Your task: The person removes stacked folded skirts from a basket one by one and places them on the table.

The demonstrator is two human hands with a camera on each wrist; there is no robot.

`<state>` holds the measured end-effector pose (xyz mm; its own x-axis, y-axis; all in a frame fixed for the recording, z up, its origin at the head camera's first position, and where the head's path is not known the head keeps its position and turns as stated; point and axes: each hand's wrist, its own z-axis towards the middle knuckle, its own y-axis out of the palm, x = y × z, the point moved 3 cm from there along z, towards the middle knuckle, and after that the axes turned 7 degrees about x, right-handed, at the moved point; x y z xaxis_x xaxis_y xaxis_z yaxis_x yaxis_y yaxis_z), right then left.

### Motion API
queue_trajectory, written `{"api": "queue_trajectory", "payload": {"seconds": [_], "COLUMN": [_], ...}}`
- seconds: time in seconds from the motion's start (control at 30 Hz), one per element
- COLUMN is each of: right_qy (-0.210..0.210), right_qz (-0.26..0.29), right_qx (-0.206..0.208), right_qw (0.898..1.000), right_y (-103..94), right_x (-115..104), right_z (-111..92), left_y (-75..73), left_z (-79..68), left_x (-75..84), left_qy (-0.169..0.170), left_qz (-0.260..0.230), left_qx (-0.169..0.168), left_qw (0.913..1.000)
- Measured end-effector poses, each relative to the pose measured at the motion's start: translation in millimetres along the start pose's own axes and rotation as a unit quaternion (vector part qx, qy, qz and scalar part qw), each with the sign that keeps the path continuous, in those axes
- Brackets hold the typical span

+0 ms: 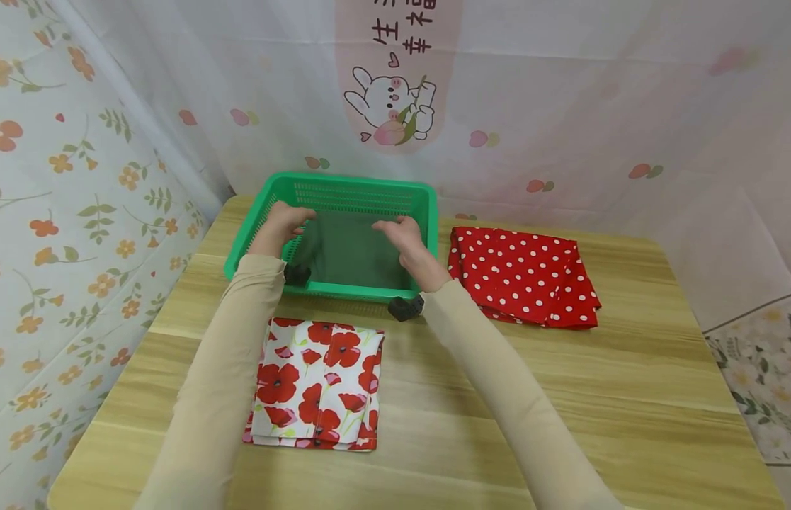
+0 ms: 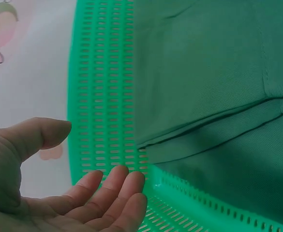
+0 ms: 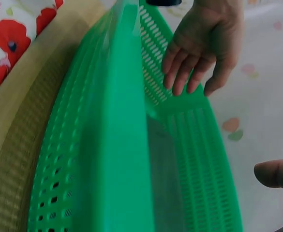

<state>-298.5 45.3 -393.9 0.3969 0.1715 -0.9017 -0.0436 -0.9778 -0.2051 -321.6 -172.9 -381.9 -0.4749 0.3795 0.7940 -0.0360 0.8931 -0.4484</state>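
Note:
A green plastic basket (image 1: 344, 178) with slotted sides stands at the back of the table, and a folded dark green cloth (image 1: 353, 248) lies flat in it. My left hand (image 1: 280, 225) hovers over the basket's left side, its fingers extended and holding nothing. In the left wrist view the thumb is spread from the fingers (image 2: 85, 188), above the slotted wall and beside the cloth's folded edge (image 2: 204, 125). My right hand (image 1: 411, 248) is over the basket's right side, likewise holding nothing. Only its thumb (image 3: 276, 173) shows in the right wrist view.
A folded white cloth with red poppies (image 1: 319, 386) lies in front of the basket. To the basket's right is a folded red cloth with white dots (image 1: 522, 273). Behind the wooden table (image 1: 624, 397) hangs a printed curtain (image 1: 561, 106), with a floral one at the left.

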Motion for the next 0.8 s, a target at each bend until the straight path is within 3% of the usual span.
{"api": "queue_trajectory", "payload": {"seconds": [0.27, 0.43, 0.57, 0.67, 0.8], "right_qy": [0.037, 0.048, 0.054, 0.059, 0.07], "right_qz": [-0.022, -0.042, -0.045, -0.048, -0.043], "right_qx": [0.012, 0.024, 0.025, 0.024, 0.018], "right_qw": [0.999, 0.998, 0.997, 0.997, 0.996], "right_y": [-1.1, -4.3, -6.0, -5.8, -5.6], "right_x": [9, 16, 18, 19, 19], "right_z": [13, 20, 22, 23, 24], "left_y": [4.2, 6.6, 9.8, 14.5, 23.5], "left_z": [13.3, 16.4, 30.2, 88.4, 211.3], "left_x": [-4.5, -9.5, -16.8, -43.4, -98.0], "left_qy": [-0.027, -0.029, -0.043, -0.036, -0.037], "left_qz": [0.032, 0.088, 0.103, 0.108, 0.15], "left_qx": [0.009, 0.025, 0.018, 0.024, 0.019], "left_qw": [0.9991, 0.9954, 0.9936, 0.9932, 0.9879]}}
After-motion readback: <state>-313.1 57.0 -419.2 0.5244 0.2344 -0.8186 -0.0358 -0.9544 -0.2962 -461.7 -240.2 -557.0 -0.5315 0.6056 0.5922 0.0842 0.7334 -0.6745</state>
